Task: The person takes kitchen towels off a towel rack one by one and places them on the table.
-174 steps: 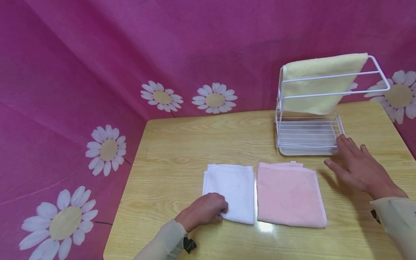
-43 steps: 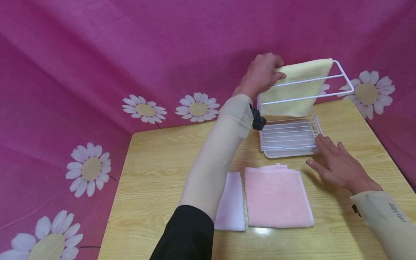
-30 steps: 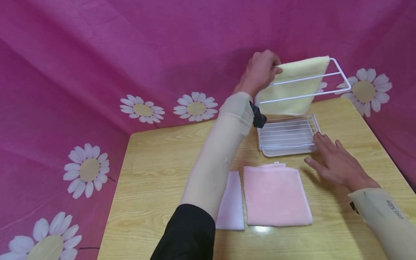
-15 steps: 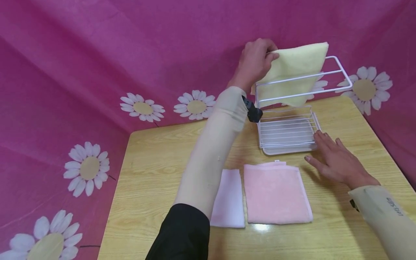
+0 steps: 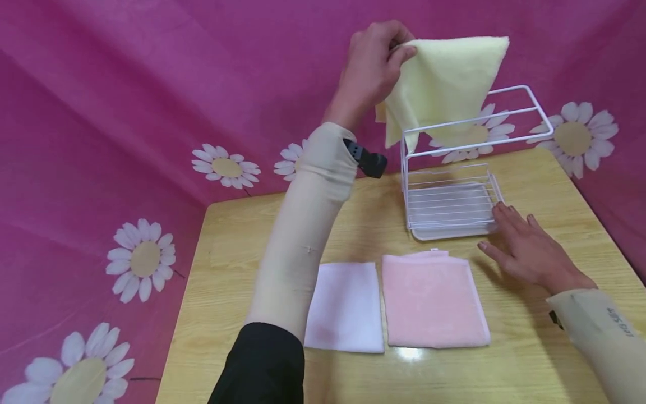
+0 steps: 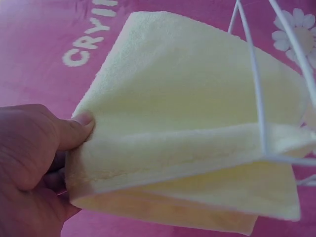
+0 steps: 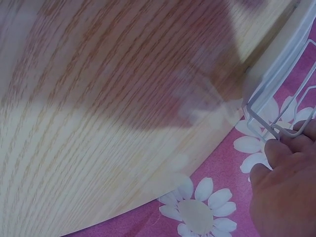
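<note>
My left hand (image 5: 370, 67) pinches a folded pale yellow towel (image 5: 451, 78) at its upper left corner, thumb in front. In the left wrist view the thumb presses the folded edge of the towel (image 6: 182, 84), whose layers hang apart below. The towel is raised above the top bars of a white wire rack (image 5: 479, 150), its lower part still behind the bars. My right hand (image 5: 540, 249) rests its extended fingertips on the right side of the rack's lower shelf, thumb spread apart. In the right wrist view, fingers (image 7: 279, 150) touch the wire (image 7: 261, 121).
A folded white towel (image 5: 348, 308) and a folded pink towel (image 5: 434, 300) lie side by side on the wooden table (image 5: 242, 264), in front of the rack. Under the rack's shelf wires sits a pale tray (image 5: 449, 233). A magenta flowered cloth (image 5: 151, 84) hangs behind the table.
My left hand went from the white towel to the yellow one, took its corner and lifted it up off the rack's back bar. The right hand has stayed at the rack's side.
</note>
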Demonstrator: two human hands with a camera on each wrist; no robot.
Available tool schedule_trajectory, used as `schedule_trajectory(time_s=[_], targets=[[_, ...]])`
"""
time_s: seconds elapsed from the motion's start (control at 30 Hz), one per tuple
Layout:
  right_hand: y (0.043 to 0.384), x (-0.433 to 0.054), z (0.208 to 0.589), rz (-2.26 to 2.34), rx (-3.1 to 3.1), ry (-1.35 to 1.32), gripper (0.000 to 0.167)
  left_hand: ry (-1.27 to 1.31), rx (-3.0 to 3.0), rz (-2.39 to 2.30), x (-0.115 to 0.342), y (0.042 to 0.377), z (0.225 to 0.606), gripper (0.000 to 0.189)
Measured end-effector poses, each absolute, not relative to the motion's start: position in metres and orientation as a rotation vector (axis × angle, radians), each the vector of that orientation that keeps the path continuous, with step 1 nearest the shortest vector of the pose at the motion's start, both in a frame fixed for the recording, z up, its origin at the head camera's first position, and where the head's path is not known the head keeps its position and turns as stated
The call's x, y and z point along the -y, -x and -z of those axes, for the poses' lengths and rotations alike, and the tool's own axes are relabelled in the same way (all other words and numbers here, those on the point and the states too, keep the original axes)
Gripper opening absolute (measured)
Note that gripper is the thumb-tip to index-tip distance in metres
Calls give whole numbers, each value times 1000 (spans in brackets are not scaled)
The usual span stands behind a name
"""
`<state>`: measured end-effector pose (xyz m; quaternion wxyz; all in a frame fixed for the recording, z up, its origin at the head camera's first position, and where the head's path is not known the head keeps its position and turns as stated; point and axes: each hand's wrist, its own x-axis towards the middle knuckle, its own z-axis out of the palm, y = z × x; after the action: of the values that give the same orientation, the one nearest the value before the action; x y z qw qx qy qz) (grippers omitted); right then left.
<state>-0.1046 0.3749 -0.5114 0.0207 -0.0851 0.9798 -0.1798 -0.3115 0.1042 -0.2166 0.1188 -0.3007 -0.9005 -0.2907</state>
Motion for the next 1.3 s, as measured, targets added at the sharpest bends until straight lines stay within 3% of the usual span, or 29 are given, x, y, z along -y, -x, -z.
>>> schedule_trajectory(time_s=[0.83,1.3], targets=[[115,-378,518,575,-3045,297,89,751,2525,927,-16,299,175,23],[117,-382,518,564,-3044,268,90,678,2559,836,54,274,181,23]])
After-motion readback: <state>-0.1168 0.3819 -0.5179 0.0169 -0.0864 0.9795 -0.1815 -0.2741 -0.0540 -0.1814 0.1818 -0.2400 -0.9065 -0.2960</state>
